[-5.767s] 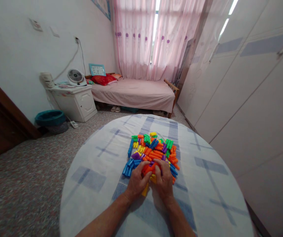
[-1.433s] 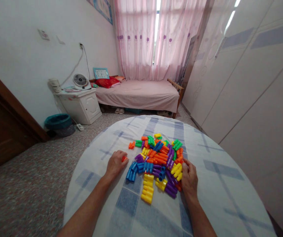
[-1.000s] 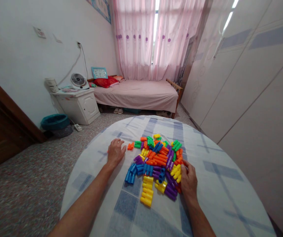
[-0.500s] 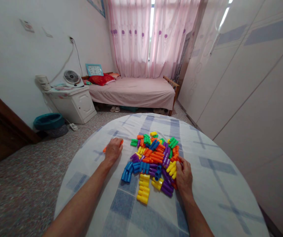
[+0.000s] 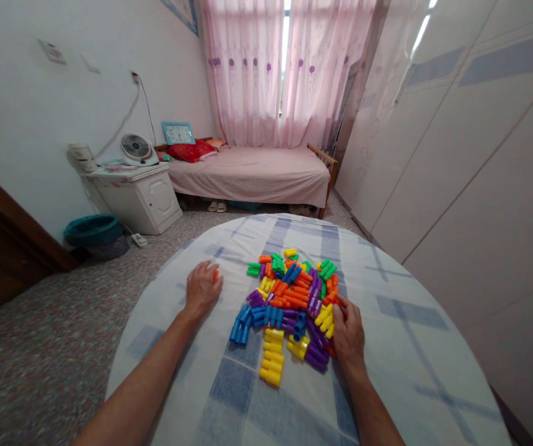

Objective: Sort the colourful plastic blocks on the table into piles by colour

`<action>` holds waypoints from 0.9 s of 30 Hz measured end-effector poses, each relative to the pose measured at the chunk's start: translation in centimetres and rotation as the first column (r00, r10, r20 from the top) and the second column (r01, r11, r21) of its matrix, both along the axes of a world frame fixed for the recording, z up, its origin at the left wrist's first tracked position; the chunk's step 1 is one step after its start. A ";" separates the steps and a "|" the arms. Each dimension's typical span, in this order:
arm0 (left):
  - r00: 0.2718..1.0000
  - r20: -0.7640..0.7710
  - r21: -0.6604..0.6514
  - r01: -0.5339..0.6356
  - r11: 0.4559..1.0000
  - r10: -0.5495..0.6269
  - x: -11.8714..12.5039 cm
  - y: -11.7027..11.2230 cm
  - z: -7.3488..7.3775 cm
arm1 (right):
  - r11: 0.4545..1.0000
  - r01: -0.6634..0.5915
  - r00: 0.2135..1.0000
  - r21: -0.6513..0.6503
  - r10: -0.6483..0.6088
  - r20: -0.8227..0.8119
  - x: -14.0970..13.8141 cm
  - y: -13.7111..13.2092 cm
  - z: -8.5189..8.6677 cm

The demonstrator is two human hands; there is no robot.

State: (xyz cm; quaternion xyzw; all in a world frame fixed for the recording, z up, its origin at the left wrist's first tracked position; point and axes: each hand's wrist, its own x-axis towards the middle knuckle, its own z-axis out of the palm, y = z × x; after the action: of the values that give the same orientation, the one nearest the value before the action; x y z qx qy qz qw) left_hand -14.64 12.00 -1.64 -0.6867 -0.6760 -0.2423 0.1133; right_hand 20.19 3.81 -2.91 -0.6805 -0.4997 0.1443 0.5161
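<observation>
Your left hand [image 5: 201, 288] lies palm-down on the table [image 5: 401, 347], fingers curled over an orange block [image 5: 215, 275] just left of the pile of blocks [image 5: 289, 303]. Your right hand [image 5: 347, 331] touches the pile's right edge, fingers bent around blocks; the grip itself is hidden.

I have both bare forearms stretched forward from the bottom of the view, the 2 hands well apart. My left hand [image 5: 202, 287] lies palm down, fingers loosely curled and pointing ahead (something orange peeks past the fingertips). My right hand [image 5: 347, 331] sits nearer me, back up, knuckles bent, fingers curled under; what they grip I cannot tell
</observation>
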 end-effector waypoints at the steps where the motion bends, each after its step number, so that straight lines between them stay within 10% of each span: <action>1: 1.000 0.002 0.031 -0.004 1.000 0.004 0.4 0.2 0.3 | 1.000 0.000 1.000 -0.007 0.000 0.001 0.0 0.0 0.0; 9: 0.919 0.179 -0.103 0.374 0.922 -0.353 7.5 3.9 3.2 | 1.000 -0.007 1.000 -0.019 0.007 -0.003 0.2 0.1 -0.2; 18: 0.921 0.275 -0.305 0.355 0.884 -0.275 11.4 8.9 1.9 | 0.999 -0.015 1.000 -0.032 0.015 -0.005 0.3 0.1 -0.2; 27: 0.926 0.329 -0.269 0.282 0.921 -0.188 11.2 7.1 2.8 | 1.000 -0.013 1.000 -0.028 0.013 0.012 0.4 0.3 -0.5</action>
State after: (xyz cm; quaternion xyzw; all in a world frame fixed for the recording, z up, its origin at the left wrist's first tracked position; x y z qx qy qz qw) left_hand -3.44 19.10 1.18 -0.7285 -0.6266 -0.2450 -0.1291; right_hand 20.63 4.06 -3.46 -0.6853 -0.5051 0.1503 0.5027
